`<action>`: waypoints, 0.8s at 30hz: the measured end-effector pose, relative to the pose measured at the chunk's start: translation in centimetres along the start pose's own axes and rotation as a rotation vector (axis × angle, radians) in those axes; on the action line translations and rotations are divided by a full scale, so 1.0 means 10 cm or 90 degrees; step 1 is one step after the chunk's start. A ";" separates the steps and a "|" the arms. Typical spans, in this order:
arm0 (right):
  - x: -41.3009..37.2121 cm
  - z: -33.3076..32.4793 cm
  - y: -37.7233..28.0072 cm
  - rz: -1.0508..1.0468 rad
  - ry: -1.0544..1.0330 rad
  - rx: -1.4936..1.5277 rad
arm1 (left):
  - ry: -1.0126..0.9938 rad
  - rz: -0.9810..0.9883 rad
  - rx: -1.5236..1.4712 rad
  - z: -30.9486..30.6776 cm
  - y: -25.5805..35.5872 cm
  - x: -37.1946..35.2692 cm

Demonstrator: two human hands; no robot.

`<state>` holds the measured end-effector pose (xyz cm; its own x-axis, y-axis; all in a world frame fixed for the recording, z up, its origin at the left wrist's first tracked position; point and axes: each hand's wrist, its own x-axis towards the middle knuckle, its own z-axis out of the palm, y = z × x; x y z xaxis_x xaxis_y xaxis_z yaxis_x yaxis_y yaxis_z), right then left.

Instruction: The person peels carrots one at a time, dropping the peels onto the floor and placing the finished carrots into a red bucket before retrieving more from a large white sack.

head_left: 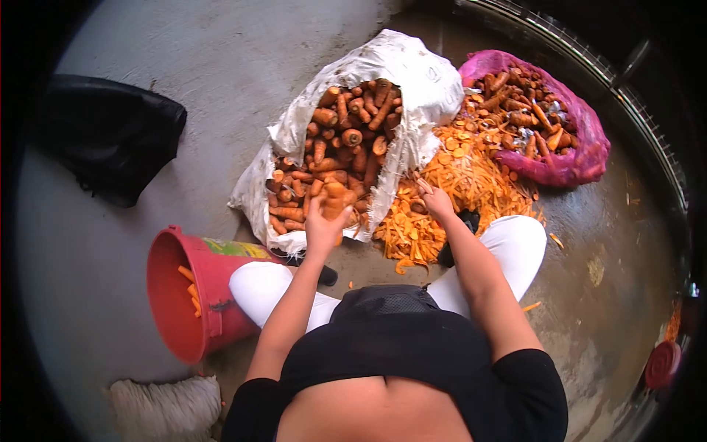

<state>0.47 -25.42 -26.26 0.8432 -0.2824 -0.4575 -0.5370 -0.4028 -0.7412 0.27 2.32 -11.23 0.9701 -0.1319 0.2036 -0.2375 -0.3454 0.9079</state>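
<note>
My left hand point(325, 221) is wrapped round a few carrots point(336, 197) at the lower mouth of the white sack point(427, 81), which lies open and full of unpeeled carrots point(352, 137). Over the near edge of the peelings, my right hand point(436, 202) is closed, fingers pinched together; a small thin item shows at its fingertips, too small to name. Beneath and beyond it spreads a heap of orange peelings and carrot slices point(471, 177).
A pink sack point(589, 140) of carrots lies at the upper right. On the left a red bucket point(210, 295) lies tipped with peeled carrots inside. Black fabric point(118, 132) is at the upper left, a pale sack point(168, 409) at the lower left, a red round object point(663, 365) far right.
</note>
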 end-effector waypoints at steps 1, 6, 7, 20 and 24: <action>0.01 -0.05 0.05 0.085 0.024 -0.015 | 0.001 -0.278 -0.122 -0.02 -0.33 -0.05; 0.20 -0.22 0.06 0.132 0.181 -0.020 | -0.050 -0.691 -0.499 -0.02 -0.29 -0.18; 0.27 -0.26 0.02 0.109 0.204 -0.045 | -0.035 -0.702 -0.513 -0.03 -0.28 -0.20; -0.38 -1.11 -1.13 -0.258 -0.134 0.139 | -0.079 -0.746 -0.641 -0.04 -0.21 -0.17; -0.69 -0.76 -1.32 -0.287 -0.240 0.160 | -0.091 -0.727 -0.702 -0.08 -0.13 -0.22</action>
<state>1.61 -24.77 -9.57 0.9605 0.2114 -0.1812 -0.1436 -0.1817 -0.9728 -1.53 3.78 -12.56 0.5782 -0.3901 -0.7166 0.7909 0.4838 0.3747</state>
